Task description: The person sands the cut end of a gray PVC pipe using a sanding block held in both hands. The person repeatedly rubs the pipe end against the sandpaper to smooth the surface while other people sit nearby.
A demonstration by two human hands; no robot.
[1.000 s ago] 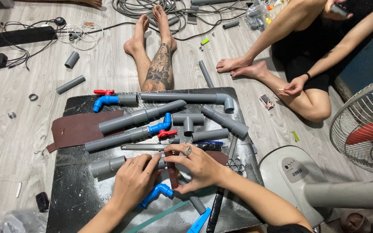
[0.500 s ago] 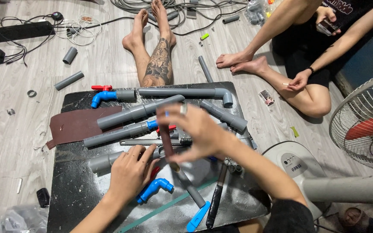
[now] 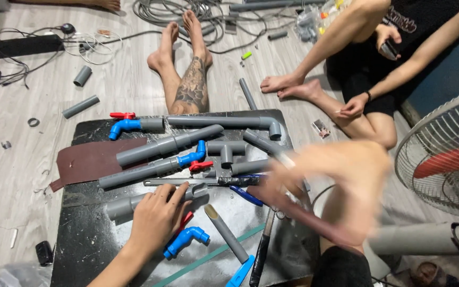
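My left hand [image 3: 158,218] lies flat on a grey pipe [image 3: 120,206] near the front of a black mat [image 3: 81,244]. Beside its fingers are a blue elbow fitting [image 3: 185,240] and a short grey pipe piece [image 3: 227,234]. My right hand [image 3: 328,178] is blurred with motion over the mat's right edge and grips a dark brown strip [image 3: 298,215]. Farther back on the mat lie long grey pipes [image 3: 166,144], a blue valve with a red handle [image 3: 195,158], a grey tee fitting [image 3: 226,149] and a brown abrasive sheet [image 3: 88,159].
A standing fan [image 3: 447,159] and a thick grey pipe [image 3: 421,239] are at the right. One person's bare legs [image 3: 187,79] reach the mat's far edge; another person [image 3: 367,79] sits at back right. Pipe offcuts [image 3: 81,106] and cables [image 3: 22,58] lie on the wooden floor.
My right hand lifted the brown strip off the mat's middle and swung it to the right. My left hand stayed on the grey pipe.
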